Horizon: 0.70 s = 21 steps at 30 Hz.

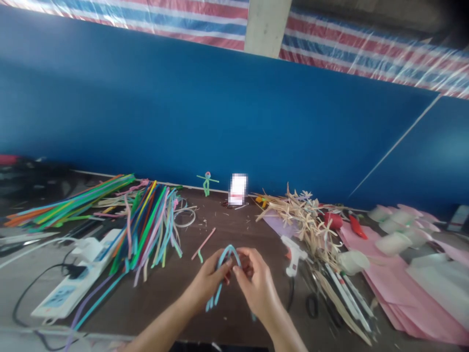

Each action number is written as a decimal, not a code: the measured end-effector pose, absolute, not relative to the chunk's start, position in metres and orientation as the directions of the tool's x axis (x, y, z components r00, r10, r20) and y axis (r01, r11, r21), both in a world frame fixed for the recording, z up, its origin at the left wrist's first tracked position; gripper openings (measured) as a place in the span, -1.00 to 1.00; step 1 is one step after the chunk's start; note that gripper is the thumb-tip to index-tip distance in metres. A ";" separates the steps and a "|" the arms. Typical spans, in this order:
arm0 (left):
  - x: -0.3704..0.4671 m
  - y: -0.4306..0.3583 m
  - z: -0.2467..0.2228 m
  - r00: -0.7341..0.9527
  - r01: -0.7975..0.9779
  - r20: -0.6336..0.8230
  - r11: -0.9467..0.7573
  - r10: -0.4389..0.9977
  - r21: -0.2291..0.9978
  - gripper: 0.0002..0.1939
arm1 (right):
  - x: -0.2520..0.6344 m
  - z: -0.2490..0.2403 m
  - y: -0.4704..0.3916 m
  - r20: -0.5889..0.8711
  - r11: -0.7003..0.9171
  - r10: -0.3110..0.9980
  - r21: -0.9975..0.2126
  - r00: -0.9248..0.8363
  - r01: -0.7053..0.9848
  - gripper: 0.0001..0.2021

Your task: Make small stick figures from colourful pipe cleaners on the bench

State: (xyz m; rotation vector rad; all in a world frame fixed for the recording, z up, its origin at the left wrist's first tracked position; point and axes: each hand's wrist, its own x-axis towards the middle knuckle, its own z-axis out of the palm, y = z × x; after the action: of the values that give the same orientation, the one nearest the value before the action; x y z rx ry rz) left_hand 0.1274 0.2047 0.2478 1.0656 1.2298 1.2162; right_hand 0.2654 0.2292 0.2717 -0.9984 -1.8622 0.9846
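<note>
Holding some light blue, fuzzy pipe cleaners (pixel 229 248) bent into a narrow arch, we pinch one side between the thumb and fingers of our left hand (pixel 209 277) and the other with the fingertips of our right hand (pixel 255 277). The arch sits over the near middle of the dark brown wooden desk (pixel 164 300), its bend pointing away from us and loose ends below our left hand; we cannot tell whether those ends touch the wood.

Just beyond our left hand lies a thin, straight pink stem (pixel 204 243). Farther left we see a heap of multicoloured pipe cleaners (pixel 150 225) and a long white power strip (pixel 78 281). A small green stick figure (pixel 207 186) stands near the blue partition (pixel 183 107). To our right are a white glue gun (pixel 293 256), straw-coloured dried strips (pixel 306 215) and flat pink sheets (pixel 395 288).
</note>
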 end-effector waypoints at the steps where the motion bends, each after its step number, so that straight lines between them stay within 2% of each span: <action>1: 0.128 0.204 0.248 -0.051 -0.144 -0.130 0.122 0.990 0.982 -0.64 | 0.265 0.268 0.229 0.256 0.352 0.901 -0.903 -0.350 0.245 -0.82; 6: 0.133 0.200 0.255 -0.044 -0.299 -0.187 0.166 0.981 0.940 -0.63 | 0.256 0.256 0.226 0.249 0.289 0.942 -0.943 -0.222 0.166 -0.90; 11: 0.141 0.202 0.253 -0.068 -0.265 -0.108 0.087 0.992 0.960 -0.70 | 0.247 0.252 0.220 0.283 0.321 0.936 -0.931 -0.212 0.175 -0.90; 15: 0.138 0.206 0.248 -0.132 -0.070 -0.027 0.018 0.991 0.997 -0.78 | 0.254 0.255 0.223 0.319 0.371 0.918 -0.901 -0.234 0.225 -0.89; 19: 0.132 0.209 0.244 -0.150 0.208 0.061 -0.028 0.987 0.978 -0.79 | 0.263 0.260 0.225 0.236 0.291 0.941 -0.930 -0.241 0.225 -0.87; 21: 0.130 0.209 0.244 -0.128 0.296 0.104 -0.062 0.986 0.953 -0.82 | 0.263 0.262 0.224 0.220 0.287 0.933 -0.932 -0.285 0.221 -0.79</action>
State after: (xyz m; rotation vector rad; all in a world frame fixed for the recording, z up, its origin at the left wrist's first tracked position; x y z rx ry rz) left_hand 0.1296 0.2091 0.2443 1.4208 1.4959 1.2252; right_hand 0.2625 0.2237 0.2621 -1.0589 -1.7072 1.0544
